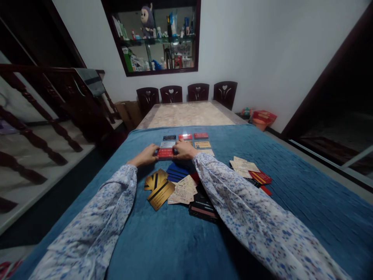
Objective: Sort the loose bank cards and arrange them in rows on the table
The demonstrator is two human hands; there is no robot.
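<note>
A red stack of cards [165,152] lies on the blue cloth in front of me, in the near left of a small grid of cards. My left hand [148,154] has its fingers curled against the stack's left edge. On the opposite edge, my right hand [183,150] grips it with bent fingers, covering part of the cards behind. Just beyond the stack are a pale blue-grey card [168,144] and a dark card [169,137]. Two red cards, one partly glared [185,137] and one at the right [201,135], complete the far row. A yellowish card [203,145] lies right of my hand.
Nearer me are loose gold cards [161,194], blue cards [177,172], cream cards [183,190] and black cards [202,206], partly under my right sleeve. More cream cards [244,166] and red cards [260,177] lie to the right. Chairs [198,91] line the table's far end.
</note>
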